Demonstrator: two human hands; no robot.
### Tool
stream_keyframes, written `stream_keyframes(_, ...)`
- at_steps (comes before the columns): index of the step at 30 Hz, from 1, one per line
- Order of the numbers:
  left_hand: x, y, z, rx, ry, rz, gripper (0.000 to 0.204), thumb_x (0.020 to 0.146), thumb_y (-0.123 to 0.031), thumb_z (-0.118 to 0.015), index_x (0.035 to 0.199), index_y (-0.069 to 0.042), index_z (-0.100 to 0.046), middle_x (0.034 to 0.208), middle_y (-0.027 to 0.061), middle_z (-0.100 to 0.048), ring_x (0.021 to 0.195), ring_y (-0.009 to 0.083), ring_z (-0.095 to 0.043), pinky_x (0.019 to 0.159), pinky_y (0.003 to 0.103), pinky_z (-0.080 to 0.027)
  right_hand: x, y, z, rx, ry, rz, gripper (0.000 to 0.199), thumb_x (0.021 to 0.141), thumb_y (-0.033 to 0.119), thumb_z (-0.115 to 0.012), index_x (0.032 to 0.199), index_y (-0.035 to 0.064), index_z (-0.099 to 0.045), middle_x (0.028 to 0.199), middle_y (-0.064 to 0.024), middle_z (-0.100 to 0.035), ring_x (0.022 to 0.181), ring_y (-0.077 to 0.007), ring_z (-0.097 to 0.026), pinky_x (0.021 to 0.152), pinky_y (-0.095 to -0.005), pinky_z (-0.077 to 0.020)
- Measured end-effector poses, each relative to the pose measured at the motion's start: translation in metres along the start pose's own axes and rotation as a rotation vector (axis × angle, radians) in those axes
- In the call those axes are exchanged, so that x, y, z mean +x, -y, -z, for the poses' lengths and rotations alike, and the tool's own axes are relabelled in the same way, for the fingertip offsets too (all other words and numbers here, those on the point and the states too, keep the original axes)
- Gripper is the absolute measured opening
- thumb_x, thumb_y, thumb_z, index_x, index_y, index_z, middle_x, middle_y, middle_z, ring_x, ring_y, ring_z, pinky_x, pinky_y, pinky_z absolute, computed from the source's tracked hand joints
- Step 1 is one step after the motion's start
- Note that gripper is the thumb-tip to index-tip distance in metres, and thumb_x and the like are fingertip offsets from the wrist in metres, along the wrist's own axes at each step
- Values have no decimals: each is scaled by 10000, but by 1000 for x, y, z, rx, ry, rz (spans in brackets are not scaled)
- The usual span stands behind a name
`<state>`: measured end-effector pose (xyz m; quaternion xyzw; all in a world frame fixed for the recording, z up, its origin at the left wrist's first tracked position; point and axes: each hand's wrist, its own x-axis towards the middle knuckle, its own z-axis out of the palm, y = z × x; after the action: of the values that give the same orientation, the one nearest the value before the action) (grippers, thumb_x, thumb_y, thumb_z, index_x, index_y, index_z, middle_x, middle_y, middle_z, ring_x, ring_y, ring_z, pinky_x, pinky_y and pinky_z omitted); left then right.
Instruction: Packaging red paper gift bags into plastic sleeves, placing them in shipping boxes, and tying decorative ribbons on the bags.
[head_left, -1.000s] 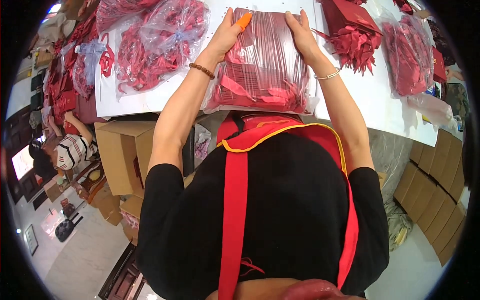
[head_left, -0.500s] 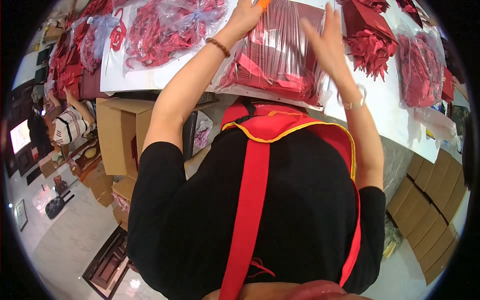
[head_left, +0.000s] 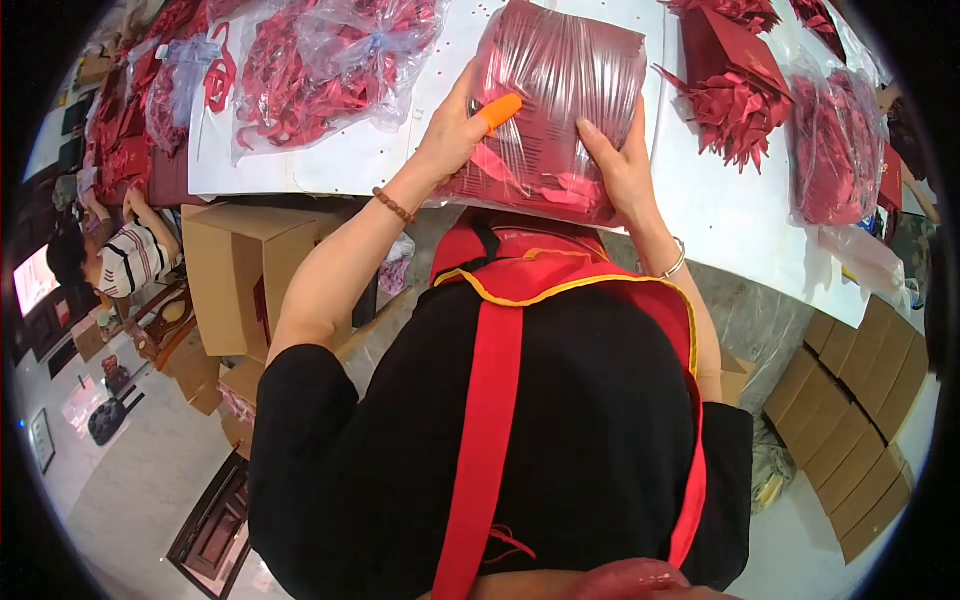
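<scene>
Between my two hands is a plastic-wrapped bundle (head_left: 560,110) of dark red folders or boxes with red ribbon ends at its near edge. The clear film is pulled into tight creases over its top. My left hand (head_left: 455,135) grips the bundle's left side, an orange finger cover on its thumb. On the opposite side my right hand (head_left: 625,165) holds on, thumb over the top and fingers round the side. The bundle is over the near edge of the white table (head_left: 400,160).
Clear bags of red ribbons (head_left: 320,80) lie left on the table. To the right are a dark red box with ribbon tails (head_left: 735,95) and another bagged red bundle (head_left: 840,140). An open carton (head_left: 235,270) stands below left; stacked cartons (head_left: 850,430) stand right. Another person (head_left: 130,250) works far left.
My hands have come down onto the bundle's sides and now grip it. My right hand was raised and apart from it before. The bundle appears lifted and tilted, its film smoother round it.
</scene>
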<state>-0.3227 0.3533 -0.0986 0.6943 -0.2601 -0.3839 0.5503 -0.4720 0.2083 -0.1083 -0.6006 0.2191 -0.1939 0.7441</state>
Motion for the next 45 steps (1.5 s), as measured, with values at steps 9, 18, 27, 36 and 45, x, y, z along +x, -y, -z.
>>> stream_keyframes(9,3,-10,0,-42,-6,75,953,807,-448,-548,1338,64,55,1355,266,-215,1252,244,-261,1000,302,-242,5,26,4,-26,-123,-204,830,827,383,-540,1386,83,-5,1381,-163,-216,1269,-234,-237,1021,-338,-206)
stream_keyframes(18,29,-9,-6,361,-152,-87,684,866,-372,-445,1352,-2,-136,640,126,-558,578,214,-553,564,311,-432,79,-20,23,134,-100,-90,769,860,348,-472,1366,-9,-16,1367,-193,-241,1262,-225,-264,1035,-300,-189)
stream_keyframes(27,27,6,14,-270,-14,190,766,855,-578,-315,1390,-106,-36,1435,116,-114,1306,199,-151,1034,301,-161,67,-15,45,238,-88,-228,892,828,515,-458,1370,76,98,1446,-108,-10,1328,-186,-48,1060,-325,-47)
stream_keyframes(36,-13,75,-13,-1023,-74,338,604,861,-533,-375,1229,-55,-416,1177,87,-510,1001,238,-524,867,377,-426,5,-6,1,589,-309,-528,746,858,566,-337,1361,41,-174,1377,-85,-250,1240,-211,-274,1016,-311,-230)
stream_keyframes(45,-1,98,49,-432,89,421,645,866,-571,-265,1320,-115,-292,1275,101,-411,1103,286,-451,908,435,-398,32,-76,52,129,-25,-368,721,841,605,-269,1361,107,-219,1407,-121,-186,1294,-248,-168,1039,-383,-162)
